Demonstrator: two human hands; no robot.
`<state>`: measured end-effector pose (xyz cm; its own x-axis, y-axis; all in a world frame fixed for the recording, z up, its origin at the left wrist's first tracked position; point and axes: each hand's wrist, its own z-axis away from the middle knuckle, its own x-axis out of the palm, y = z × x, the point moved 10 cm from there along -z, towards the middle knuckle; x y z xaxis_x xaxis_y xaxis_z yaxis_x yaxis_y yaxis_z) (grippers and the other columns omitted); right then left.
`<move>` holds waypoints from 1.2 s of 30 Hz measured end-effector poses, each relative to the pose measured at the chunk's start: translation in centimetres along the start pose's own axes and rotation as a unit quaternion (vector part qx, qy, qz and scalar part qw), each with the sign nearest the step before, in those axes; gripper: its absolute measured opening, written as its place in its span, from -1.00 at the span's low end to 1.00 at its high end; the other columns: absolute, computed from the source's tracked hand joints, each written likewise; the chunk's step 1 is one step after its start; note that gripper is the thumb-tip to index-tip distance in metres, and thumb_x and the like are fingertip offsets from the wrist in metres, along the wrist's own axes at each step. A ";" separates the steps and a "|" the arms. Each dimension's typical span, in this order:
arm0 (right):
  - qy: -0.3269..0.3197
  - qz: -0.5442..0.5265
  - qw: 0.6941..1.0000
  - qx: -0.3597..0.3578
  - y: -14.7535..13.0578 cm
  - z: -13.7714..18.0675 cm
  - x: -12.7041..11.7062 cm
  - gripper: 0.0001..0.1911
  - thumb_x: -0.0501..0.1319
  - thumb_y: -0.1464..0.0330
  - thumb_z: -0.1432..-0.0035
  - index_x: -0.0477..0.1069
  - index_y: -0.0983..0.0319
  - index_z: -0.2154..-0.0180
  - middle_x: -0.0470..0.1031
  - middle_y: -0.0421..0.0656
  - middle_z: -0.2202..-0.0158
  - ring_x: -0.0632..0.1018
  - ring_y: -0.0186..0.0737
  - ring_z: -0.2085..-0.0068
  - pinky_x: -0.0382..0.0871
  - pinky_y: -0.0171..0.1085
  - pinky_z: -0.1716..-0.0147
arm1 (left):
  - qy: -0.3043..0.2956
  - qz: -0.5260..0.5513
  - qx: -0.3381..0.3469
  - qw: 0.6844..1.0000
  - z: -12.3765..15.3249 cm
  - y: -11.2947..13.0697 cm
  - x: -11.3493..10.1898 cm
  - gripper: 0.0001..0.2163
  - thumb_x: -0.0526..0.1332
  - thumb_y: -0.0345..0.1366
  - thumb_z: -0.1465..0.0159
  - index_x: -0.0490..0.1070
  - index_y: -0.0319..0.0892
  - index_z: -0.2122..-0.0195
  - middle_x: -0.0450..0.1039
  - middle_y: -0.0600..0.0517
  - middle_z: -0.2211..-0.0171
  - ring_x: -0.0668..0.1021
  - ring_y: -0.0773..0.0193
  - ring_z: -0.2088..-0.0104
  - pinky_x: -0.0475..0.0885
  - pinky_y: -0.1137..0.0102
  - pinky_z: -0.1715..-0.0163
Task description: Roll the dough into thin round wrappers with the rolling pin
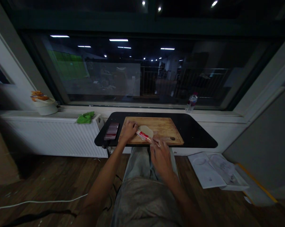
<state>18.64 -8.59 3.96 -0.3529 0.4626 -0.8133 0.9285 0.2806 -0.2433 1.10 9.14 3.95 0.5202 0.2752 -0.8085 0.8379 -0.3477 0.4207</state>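
A wrapped sausage (pixel 143 135) with a red and white label lies slantwise across the near edge of a round, flat piece of pale dough (pixel 146 128). My left hand (pixel 129 130) is closed at the sausage's upper left end. At the lower right end, my right hand (pixel 160 153) closes its fingers round the sausage. Dough and sausage are on a wooden cutting board (pixel 161 124). To the right of my right hand, a small item with a dark rounded end (pixel 172 138) lies on the board; its kind is unclear.
The board sits on a black table (pixel 196 134) with a phone (pixel 112 130) at its left. A bottle (pixel 191 102) stands on the windowsill. A green cloth (pixel 85 117) and a white pot (pixel 45 106) rest by the radiator (pixel 62 135). An open white box (pixel 218 170) lies on the floor.
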 end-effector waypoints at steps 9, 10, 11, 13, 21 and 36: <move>-0.048 0.089 0.995 0.009 1.2 -4.9 1.9 -0.49 0.01 0.23 -0.66 0.58 0.29 -0.32 0.33 0.18 -0.56 0.17 0.25 -0.63 -0.14 0.38 -0.59 | -0.031 -0.105 0.061 0.992 0.4 1.0 1.1 -0.65 0.03 -0.30 -0.61 0.59 -0.05 -0.18 0.58 -0.18 -0.28 0.46 -0.11 -0.36 0.24 -0.08 -0.44; -0.052 0.096 0.994 0.010 1.5 -5.3 1.9 -0.48 0.00 0.22 -0.66 0.62 0.28 -0.28 0.33 0.17 -0.56 0.16 0.25 -0.63 -0.14 0.40 -0.58 | -0.026 -0.106 0.059 0.992 0.5 0.9 0.9 -0.65 0.01 -0.28 -0.62 0.60 -0.05 -0.17 0.57 -0.19 -0.28 0.44 -0.13 -0.38 0.21 -0.13 -0.46; -0.056 0.101 0.993 0.012 1.8 -5.7 2.0 -0.48 -0.01 0.21 -0.66 0.64 0.26 -0.26 0.34 0.16 -0.55 0.17 0.26 -0.63 -0.13 0.41 -0.58 | -0.023 -0.106 0.056 0.993 0.5 0.9 0.8 -0.64 0.00 -0.26 -0.63 0.60 -0.05 -0.16 0.56 -0.20 -0.29 0.42 -0.15 -0.40 0.19 -0.18 -0.47; -0.063 0.108 0.992 0.021 2.5 -6.7 2.0 -0.46 -0.03 0.21 -0.67 0.65 0.23 -0.26 0.40 0.14 -0.52 0.21 0.25 -0.61 -0.08 0.40 -0.57 | -0.020 -0.105 0.054 0.993 0.5 0.9 0.6 -0.64 0.00 -0.24 -0.63 0.61 -0.05 -0.15 0.55 -0.21 -0.31 0.38 -0.20 -0.44 0.15 -0.25 -0.48; -0.119 0.087 0.986 0.081 6.3 -9.7 3.3 -0.42 -0.06 0.22 -0.66 0.48 0.23 -0.46 0.43 0.13 -0.50 0.28 0.28 -0.58 0.03 0.38 -0.53 | -0.049 -0.128 0.085 0.987 -1.2 1.1 1.4 -0.70 0.09 -0.27 -0.59 0.64 -0.06 -0.08 0.62 -0.23 -0.22 0.44 -0.24 -0.42 0.28 -0.16 -0.40; -0.067 0.126 0.989 0.048 3.3 -7.0 2.5 -0.38 -0.11 0.26 -0.66 0.48 0.48 -0.38 0.51 0.28 -0.41 0.44 0.24 -0.47 0.17 0.16 -0.49 | -0.039 -0.173 0.054 0.983 1.6 0.2 0.3 -0.58 -0.02 -0.25 -0.62 0.54 -0.20 -0.30 0.57 -0.22 -0.36 0.43 -0.10 -0.50 0.36 -0.01 -0.43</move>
<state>20.03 -0.65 4.78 -0.0964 0.3912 -0.9153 0.9939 0.0870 -0.0675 1.14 7.73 3.13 0.1905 0.3257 -0.9261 0.9376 -0.3399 0.0734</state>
